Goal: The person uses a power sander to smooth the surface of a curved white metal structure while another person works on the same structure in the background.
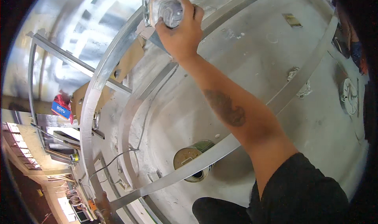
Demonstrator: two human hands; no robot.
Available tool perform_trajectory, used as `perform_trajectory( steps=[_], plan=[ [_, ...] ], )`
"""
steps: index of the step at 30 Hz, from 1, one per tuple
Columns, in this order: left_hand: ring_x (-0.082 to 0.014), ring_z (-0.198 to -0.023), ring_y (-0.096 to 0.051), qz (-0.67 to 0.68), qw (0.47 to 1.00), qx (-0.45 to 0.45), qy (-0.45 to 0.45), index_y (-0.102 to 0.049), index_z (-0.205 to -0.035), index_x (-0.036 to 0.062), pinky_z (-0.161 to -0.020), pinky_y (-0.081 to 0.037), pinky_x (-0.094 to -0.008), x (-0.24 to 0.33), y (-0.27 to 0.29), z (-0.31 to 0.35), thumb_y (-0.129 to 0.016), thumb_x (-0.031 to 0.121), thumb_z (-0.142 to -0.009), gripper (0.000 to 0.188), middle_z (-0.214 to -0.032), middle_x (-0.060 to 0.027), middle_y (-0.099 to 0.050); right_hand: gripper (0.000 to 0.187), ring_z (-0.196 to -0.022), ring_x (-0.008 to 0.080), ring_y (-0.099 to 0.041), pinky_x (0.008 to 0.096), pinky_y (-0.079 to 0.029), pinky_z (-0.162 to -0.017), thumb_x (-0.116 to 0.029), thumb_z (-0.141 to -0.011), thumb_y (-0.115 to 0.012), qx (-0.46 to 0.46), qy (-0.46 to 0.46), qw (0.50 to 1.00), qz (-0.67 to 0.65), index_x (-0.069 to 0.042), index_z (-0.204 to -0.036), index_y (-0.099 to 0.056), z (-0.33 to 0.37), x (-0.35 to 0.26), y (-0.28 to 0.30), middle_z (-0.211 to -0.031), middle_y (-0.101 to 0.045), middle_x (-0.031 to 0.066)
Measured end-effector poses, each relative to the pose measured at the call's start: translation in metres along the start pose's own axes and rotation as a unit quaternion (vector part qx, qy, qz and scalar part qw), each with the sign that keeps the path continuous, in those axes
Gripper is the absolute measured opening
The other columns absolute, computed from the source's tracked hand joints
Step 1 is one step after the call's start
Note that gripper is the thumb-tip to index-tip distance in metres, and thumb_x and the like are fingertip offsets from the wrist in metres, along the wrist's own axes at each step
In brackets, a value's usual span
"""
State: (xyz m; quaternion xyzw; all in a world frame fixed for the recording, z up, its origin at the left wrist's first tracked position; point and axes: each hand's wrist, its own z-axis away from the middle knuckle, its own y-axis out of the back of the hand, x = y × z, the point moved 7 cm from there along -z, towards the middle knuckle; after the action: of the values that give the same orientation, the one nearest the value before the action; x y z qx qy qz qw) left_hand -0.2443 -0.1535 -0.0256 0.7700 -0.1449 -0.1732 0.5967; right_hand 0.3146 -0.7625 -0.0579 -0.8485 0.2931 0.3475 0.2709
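Observation:
My right arm reaches far forward, and my right hand point(185, 39) is closed over a whitish, dusty tool point(169, 7) with a rounded top and a flat, squarish base, like a palm sander. Its base is at the far curved bar of a large grey metal frame point(202, 164); the contact itself is hidden. Low on the left, partly cut off by the picture's edge, my left hand point(104, 209) seems wrapped round the near side of this frame. A thin dark cable point(151, 100) runs down from near my right wrist to the floor.
A round paint tin point(189, 158) stands behind the frame's near bar. Crumpled paper point(304, 89) and a white disc-shaped thing point(349, 96) lie to the right, a small yellowish block point(292, 20) beyond. Brown cardboard point(132, 60) and a blue box point(61, 110) are at left.

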Motion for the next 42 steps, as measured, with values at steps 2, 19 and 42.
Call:
perform_trajectory(
  steps=[2, 19, 42],
  plan=[
    [-0.0346, -0.104, -0.069, 0.018, 0.999, -0.033, 0.002, -0.067, -0.118, -0.0052, -0.087, -0.054, -0.0482, -0.005, -0.004, -0.001, -0.076, 0.057, -0.084, 0.071, -0.114, -0.0207, -0.072, 0.073, -0.108, 0.0391, -0.061, 0.0484, -0.056, -0.086, -0.02, -0.068, -0.082, -0.021, -0.007, 1.0, -0.009, -0.014, -0.134, -0.052, 0.005, -0.001, 0.002, -0.125, -0.05, 0.0178],
    [-0.0371, -0.103, -0.068, 0.047, 0.999, -0.018, 0.003, -0.066, -0.117, -0.01, -0.089, -0.053, -0.0483, -0.005, -0.007, -0.002, -0.08, 0.052, -0.08, 0.074, -0.112, -0.0232, -0.071, 0.078, -0.117, 0.039, -0.056, 0.0469, -0.054, -0.092, -0.02, -0.069, -0.084, -0.064, 0.012, 0.997, 0.042, -0.012, -0.139, -0.05, -0.015, 0.024, 0.015, -0.126, -0.052, 0.0182],
    [-0.0438, -0.087, -0.068, 0.049, 0.995, 0.075, -0.045, -0.061, -0.103, -0.0095, -0.078, -0.054, -0.0511, -0.019, -0.005, -0.003, -0.081, 0.052, -0.079, 0.069, -0.095, -0.0294, -0.07, 0.08, -0.105, 0.0379, -0.065, 0.0489, -0.058, -0.086, -0.021, -0.067, -0.088, -0.152, 0.081, 0.983, 0.071, -0.024, -0.138, -0.052, -0.032, -0.005, 0.011, -0.128, -0.053, 0.0128]
  ],
)
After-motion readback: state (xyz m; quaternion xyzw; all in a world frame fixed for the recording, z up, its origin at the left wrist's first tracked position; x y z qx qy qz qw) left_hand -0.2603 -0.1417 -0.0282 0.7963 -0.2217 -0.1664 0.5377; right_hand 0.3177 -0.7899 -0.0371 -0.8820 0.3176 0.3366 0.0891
